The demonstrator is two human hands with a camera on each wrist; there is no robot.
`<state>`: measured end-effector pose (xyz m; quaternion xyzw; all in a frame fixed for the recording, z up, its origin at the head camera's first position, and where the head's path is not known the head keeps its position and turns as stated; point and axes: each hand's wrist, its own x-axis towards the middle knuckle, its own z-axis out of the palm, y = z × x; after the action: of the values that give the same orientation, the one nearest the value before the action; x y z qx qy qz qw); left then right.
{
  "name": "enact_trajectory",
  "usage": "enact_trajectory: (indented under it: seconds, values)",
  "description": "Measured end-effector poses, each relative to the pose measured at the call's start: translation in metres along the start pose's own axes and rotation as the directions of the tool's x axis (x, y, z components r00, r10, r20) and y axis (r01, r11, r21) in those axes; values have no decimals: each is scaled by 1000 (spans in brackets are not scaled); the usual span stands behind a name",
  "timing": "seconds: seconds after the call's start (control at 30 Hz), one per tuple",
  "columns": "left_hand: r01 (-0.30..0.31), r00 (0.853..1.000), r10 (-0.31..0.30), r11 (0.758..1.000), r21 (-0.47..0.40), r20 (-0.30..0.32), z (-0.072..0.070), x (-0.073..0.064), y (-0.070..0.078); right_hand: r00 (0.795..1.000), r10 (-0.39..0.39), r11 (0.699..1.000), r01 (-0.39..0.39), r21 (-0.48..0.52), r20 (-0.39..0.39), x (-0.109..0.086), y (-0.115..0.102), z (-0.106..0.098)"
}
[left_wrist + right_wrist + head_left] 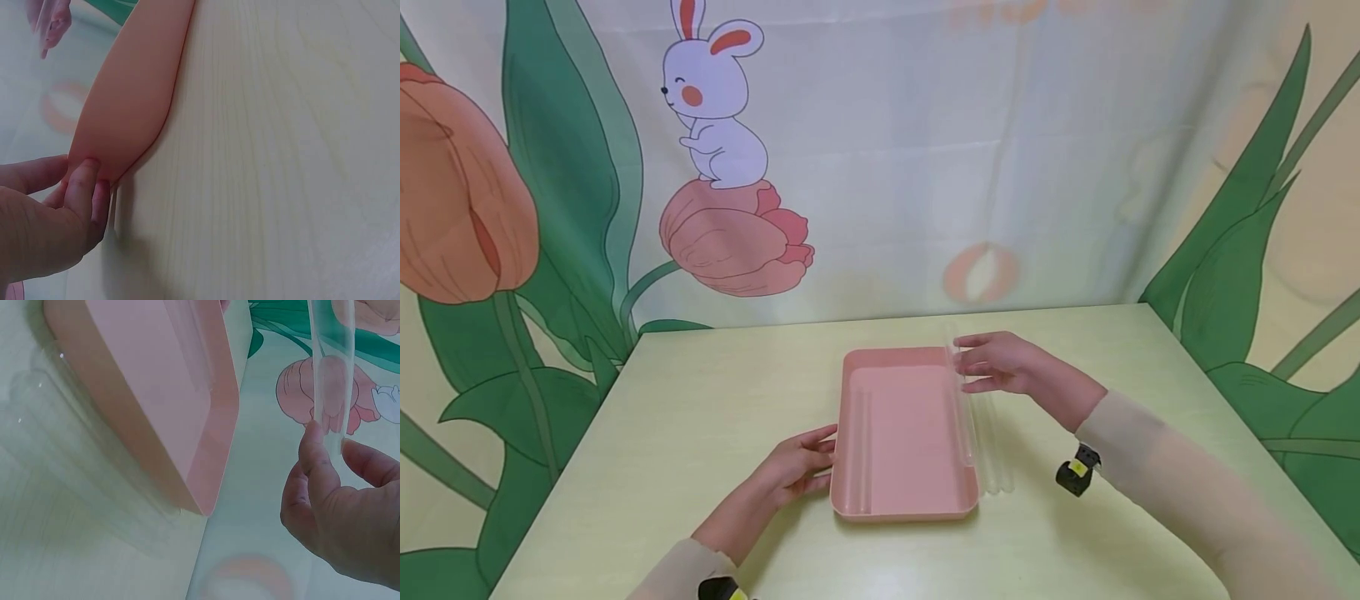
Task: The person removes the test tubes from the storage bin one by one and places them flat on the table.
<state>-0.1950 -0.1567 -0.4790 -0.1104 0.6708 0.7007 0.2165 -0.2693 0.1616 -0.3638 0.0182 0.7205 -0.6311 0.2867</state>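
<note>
Currently, the right hand (pixel 1000 363) pinches one clear strip (pixel 332 375) between thumb and fingertips at the right side of the pink tray (pixel 917 433). Fingers apart, the left hand (pixel 793 467) touches the tray's outer left wall; a second strip (pixel 860 450) lies inside at left, and loose strips (pixel 996 450) lie just right on the table (pixel 715 392).
</note>
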Motion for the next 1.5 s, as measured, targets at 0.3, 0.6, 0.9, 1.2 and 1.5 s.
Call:
enact_trajectory:
  seconds: [0.3,0.6,0.9,1.2,1.5]
  values:
    - [-1,1000,1,1000,4,4,-1,-1,0,999,-18,996,15,-93,-33,-9,5,-23]
    - [-1,1000,1,1000,5,4,-1,-2,1,997,-16,987,4,-162,-78,-10,18,-41]
    - [8,1000,-8,1000,5,-18,0,-2,2,993,-4,987,-15,-160,-115,2,44,-57]
    - [12,1000,-12,1000,2,-14,1,-2,1,987,33,993,-50,-108,-160,17,68,-64]
    - [21,1000,-21,1000,-3,-21,0,-2,1,974,75,989,-99,-105,-213,31,91,-61]
